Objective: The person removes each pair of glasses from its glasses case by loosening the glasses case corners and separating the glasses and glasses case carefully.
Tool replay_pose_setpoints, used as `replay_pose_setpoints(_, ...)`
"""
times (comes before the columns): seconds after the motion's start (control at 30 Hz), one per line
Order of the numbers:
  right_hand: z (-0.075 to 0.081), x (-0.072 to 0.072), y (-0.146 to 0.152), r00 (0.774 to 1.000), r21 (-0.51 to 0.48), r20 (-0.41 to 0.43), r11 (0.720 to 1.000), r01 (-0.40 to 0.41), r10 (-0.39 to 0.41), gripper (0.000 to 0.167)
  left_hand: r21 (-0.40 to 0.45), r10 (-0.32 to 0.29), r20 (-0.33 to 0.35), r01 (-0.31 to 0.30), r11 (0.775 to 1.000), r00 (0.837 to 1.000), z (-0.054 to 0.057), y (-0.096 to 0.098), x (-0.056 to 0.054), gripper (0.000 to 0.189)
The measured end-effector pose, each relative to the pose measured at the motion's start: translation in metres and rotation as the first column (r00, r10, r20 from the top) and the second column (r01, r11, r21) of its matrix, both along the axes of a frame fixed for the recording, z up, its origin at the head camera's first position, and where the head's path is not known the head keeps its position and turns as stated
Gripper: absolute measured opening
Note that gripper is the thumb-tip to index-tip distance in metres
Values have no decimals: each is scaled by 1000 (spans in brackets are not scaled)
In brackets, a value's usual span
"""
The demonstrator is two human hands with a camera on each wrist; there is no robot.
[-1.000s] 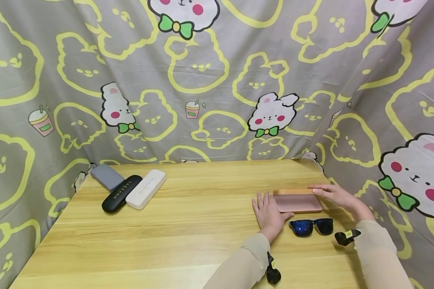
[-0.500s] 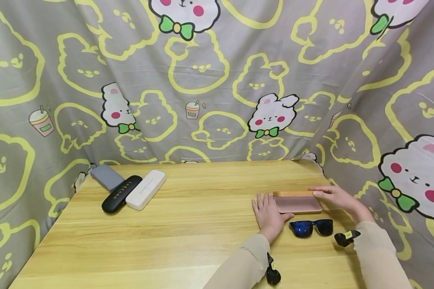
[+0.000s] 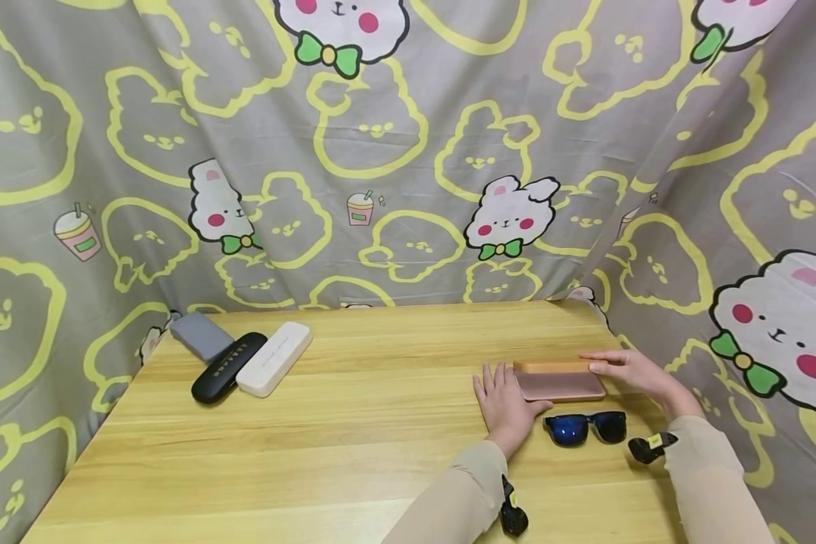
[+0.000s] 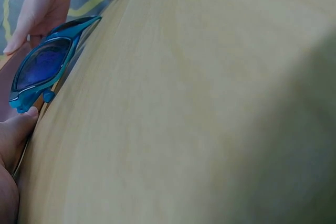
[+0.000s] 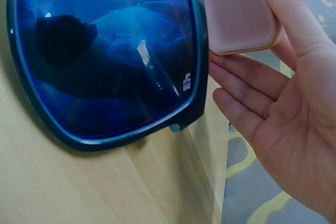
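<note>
- Wood-grain table point(image 3: 353, 446); gray cartoon-print curtain point(image 3: 381, 264) behind and both sides.
- Open glasses case point(image 3: 561, 387) near right edge, sunglasses point(image 3: 570, 430) just in front.
- Left hand point(image 3: 506, 408): fingers spread, at case's left end.
- Right hand point(image 3: 638, 372): pinching lid point(image 3: 551, 366), right end.
- Black case point(image 3: 229, 368), white case point(image 3: 275, 359) far left.

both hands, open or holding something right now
Left hand: open, at the left end of the eyeglass case.
Right hand: holding that eyeglass case at its right end.
</note>
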State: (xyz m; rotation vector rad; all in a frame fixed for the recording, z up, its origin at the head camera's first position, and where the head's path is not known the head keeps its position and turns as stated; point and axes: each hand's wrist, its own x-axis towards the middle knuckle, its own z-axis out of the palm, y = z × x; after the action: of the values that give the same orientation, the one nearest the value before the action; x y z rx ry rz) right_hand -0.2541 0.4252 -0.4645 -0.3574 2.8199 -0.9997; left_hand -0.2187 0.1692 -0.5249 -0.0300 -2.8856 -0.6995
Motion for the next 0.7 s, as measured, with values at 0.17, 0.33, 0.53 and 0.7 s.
replay_pose_setpoints(0.17, -1, 1, 1, 1000, -9, -7, 1000, 4, -4, 43, 0, 2, 16, -2, 1000, 1000, 0, 1, 0, 96)
replay_pose_setpoints(0.33, -2, 2, 1, 1000, -20, 0, 1000, 0, 0, 43, 0, 1, 9, -1, 1000, 1000, 0, 0, 0, 97)
replay_pose_setpoints(0.53, -2, 3, 1, 1000, -19, 12, 1000, -13, 14, 44, 0, 3, 5, -3, 1000, 1000, -1, 0, 1, 97)
replay_pose_setpoints(0.7, -2, 3, 1, 1000, -42, 10, 999, -28, 28, 44, -9, 4, 20, -3, 1000, 1000, 1, -1, 0, 97)
